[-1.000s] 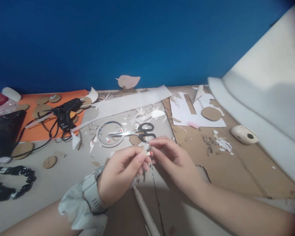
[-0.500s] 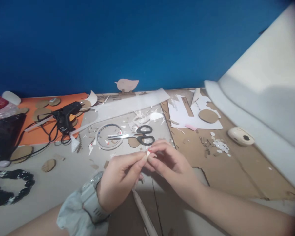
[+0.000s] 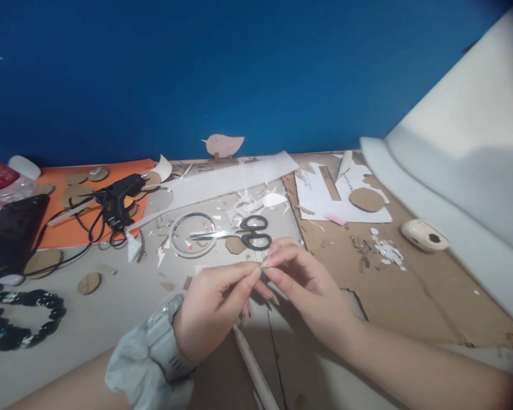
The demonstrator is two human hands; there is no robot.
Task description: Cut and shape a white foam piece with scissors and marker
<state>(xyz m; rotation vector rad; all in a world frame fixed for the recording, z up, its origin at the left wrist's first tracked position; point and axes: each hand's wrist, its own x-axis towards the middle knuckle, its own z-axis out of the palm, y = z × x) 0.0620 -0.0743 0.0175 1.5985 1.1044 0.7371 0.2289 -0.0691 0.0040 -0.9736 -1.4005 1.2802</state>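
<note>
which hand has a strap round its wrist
The left hand: a pale strap circles its wrist, while the right hand has a bare wrist.

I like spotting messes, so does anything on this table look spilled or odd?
Yes. White paper scraps lie scattered around the scissors, which looks untidy. Small white discs sit in a loose, uneven cluster on the brown cardboard, perhaps spilled.

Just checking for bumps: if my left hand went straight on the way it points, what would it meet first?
Probably your right hand, just beyond the fingertips of your left hand; any gap is unclear.
</note>
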